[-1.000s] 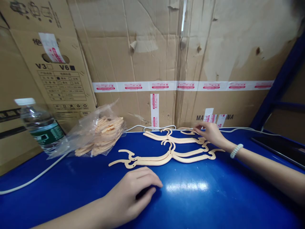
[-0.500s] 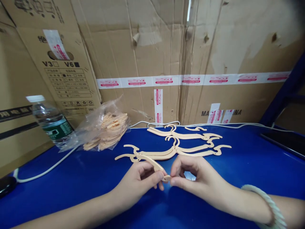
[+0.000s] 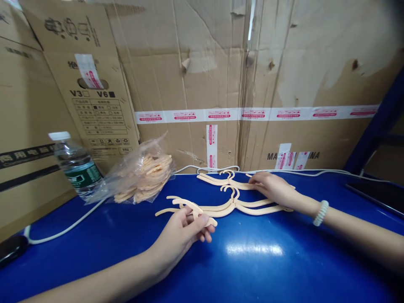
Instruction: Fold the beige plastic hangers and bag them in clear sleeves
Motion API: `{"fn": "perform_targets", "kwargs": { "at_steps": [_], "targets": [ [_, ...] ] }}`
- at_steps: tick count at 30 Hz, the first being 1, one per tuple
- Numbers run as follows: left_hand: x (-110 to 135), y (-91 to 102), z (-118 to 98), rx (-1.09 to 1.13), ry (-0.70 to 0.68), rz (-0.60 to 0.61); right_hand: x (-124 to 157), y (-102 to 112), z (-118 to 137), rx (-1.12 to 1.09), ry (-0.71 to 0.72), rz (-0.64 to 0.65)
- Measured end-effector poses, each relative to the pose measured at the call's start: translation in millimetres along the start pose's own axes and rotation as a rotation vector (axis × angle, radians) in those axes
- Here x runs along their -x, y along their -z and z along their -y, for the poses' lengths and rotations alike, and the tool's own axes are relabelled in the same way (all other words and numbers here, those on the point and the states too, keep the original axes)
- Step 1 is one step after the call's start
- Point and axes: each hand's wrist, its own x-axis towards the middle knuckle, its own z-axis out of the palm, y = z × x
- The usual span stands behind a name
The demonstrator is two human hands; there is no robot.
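Observation:
My left hand (image 3: 187,227) is closed around a pale wood-coloured hanger piece (image 3: 186,205), thumb on top. The piece slants from upper left to lower right, and a rounded end shows below the thumb. My right hand (image 3: 273,187) reaches over the right side of the far hanger (image 3: 213,181), its fingers bent down and close together. By its fingertips the tip of a small curved piece (image 3: 249,175) shows; the rest is hidden under the hand. In front lies a nearer hanger (image 3: 221,209) with a double hook, its right end partly covered by my right hand.
A clear plastic bag (image 3: 126,176) of similar flat pieces (image 3: 154,172) lies at left beside a water bottle (image 3: 77,168). Cardboard boxes (image 3: 189,143) stand behind the blue table (image 3: 252,269). A white cable (image 3: 63,232) runs along the left, and a dark flat device (image 3: 375,195) lies at right.
My right hand has left the piece in my left hand and moved back and right to the far hanger. My left hand still holds its piece, now turned somewhat. The view has tilted slightly.

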Motion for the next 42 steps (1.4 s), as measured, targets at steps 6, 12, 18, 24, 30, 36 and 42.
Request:
{"fn": "perform_targets", "kwargs": {
  "at_steps": [6, 12, 18, 24, 30, 36, 42],
  "targets": [
    [-0.6, 1.7, -1.9, 0.048, -0.019, -0.048, 0.7, -9.1, 1.4, 0.010, 0.019, -0.010],
    [3.0, 6.5, -6.8, 0.083, -0.044, -0.139, 3.4, 14.6, 10.3, -0.070, 0.005, -0.107],
    [-3.8, 15.4, -3.0, 0.170, -0.126, -0.244, 36.8, 36.6, 31.3, -0.179, 0.036, -0.143],
    [-4.6, 11.3, -4.5, 0.232, -0.088, -0.213, 64.0, 31.2, 34.6, -0.215, 0.050, -0.208],
    [-0.5, 2.5, -11.4, 0.232, -0.003, -0.143, 66.7, 27.8, 37.2, -0.218, 0.093, -0.184],
    [0.3, 1.5, -11.5, 0.225, 0.011, -0.116, 72.3, 25.8, 42.1, -0.222, 0.158, -0.228],
    [-0.8, 2.3, -11.8, 0.244, 0.015, -0.176, 73.6, 25.0, 43.8, -0.177, 0.181, -0.248]
  ]
}}
